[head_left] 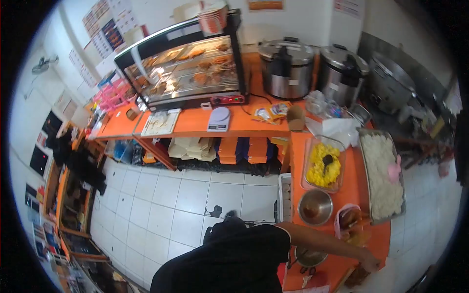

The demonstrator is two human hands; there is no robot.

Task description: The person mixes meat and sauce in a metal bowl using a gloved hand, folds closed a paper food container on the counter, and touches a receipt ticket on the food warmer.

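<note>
My right arm, in a black sleeve, stretches across the orange counter to the lower right. My right hand looks closed, its fingers curled down at the counter's edge beside a brown item; what it grips, if anything, is too small and blurred to name. Under the forearm a metal bowl is partly covered. Just above the arm sits a pink-rimmed container with brown food. A steel bowl with brown residue stands beside it. My left hand is out of view.
A glass dish of yellow food and a large tray of white rice stand farther along the counter. Beyond are rice cookers, a heated display case and a kitchen scale. Another person stands far left.
</note>
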